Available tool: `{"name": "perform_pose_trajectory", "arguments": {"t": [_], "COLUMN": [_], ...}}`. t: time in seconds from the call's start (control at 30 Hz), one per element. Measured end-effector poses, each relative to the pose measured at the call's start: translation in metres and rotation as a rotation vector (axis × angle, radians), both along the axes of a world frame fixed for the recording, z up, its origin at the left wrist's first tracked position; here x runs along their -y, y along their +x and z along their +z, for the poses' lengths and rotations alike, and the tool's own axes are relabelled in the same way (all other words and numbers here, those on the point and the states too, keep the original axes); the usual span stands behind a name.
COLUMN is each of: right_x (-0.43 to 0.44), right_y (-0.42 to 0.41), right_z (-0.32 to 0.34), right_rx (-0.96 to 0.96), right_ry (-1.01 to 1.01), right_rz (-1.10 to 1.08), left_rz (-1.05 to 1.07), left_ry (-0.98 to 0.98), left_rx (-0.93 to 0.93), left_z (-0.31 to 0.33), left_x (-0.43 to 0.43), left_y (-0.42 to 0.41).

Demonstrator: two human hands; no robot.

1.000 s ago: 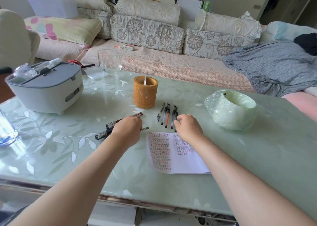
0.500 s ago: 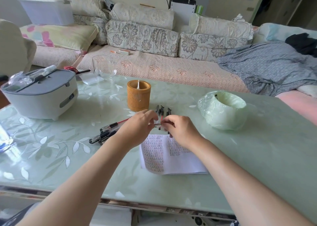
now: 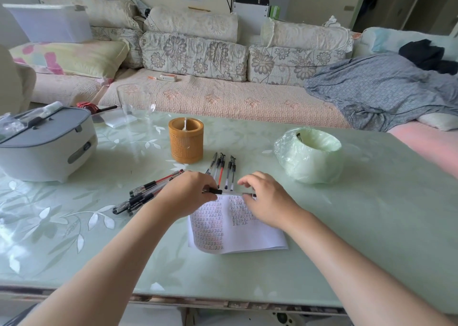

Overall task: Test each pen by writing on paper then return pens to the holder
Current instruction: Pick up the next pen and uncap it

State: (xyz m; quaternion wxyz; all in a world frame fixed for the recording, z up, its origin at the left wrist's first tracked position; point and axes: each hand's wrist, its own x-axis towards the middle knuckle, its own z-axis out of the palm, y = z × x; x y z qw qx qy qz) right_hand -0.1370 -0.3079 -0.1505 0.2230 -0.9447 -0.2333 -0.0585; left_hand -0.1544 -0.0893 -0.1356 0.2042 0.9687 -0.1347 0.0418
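My left hand [image 3: 189,193] and my right hand [image 3: 266,198] hold one clear pen [image 3: 233,193] level between them, just above the top edge of the written-on paper [image 3: 238,224]. The left fingers pinch its black cap end, the right fingers pinch the other end. A row of several pens [image 3: 224,171] lies just beyond the hands. A loose pile of pens [image 3: 146,193] lies left of my left hand. The round orange-brown holder [image 3: 186,143] stands upright behind the row, with one white thing inside.
A grey-and-white appliance [image 3: 43,145] sits at the table's left. A green plastic-wrapped roll [image 3: 309,154] sits to the right. A clear glass [image 3: 135,107] stands at the far edge. A sofa with cushions runs behind the glass-topped table [image 3: 371,226].
My left hand left the pile and my right hand left the row; they met over the paper's top edge with one pen. The pen's ends have since drawn apart between them.
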Motion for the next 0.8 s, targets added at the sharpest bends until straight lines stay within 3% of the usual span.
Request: {"name": "perform_pose_trajectory", "arguments": {"t": [0.13, 0.33, 0.57, 0.8], "right_x": [-0.007, 0.012, 0.023, 0.024], "right_y": [-0.008, -0.003, -0.003, 0.003], "right_z": [-0.001, -0.006, -0.013, -0.023], "right_rx": [-0.015, -0.056, 0.051, 0.036], "right_ry": [-0.002, -0.023, -0.12, 0.007], "right_rz": [0.102, 0.027, -0.003, 0.09], "left_rz": [-0.057, -0.07, -0.072, -0.06], "left_ry": [-0.056, -0.085, -0.172, -0.34], "left_rx": [0.032, -0.018, -0.097, -0.15], "left_z": [-0.003, -0.006, -0.006, -0.003], "left_x": [0.021, 0.031, 0.039, 0.052], "left_y": [0.003, 0.011, 0.019, 0.022]}}
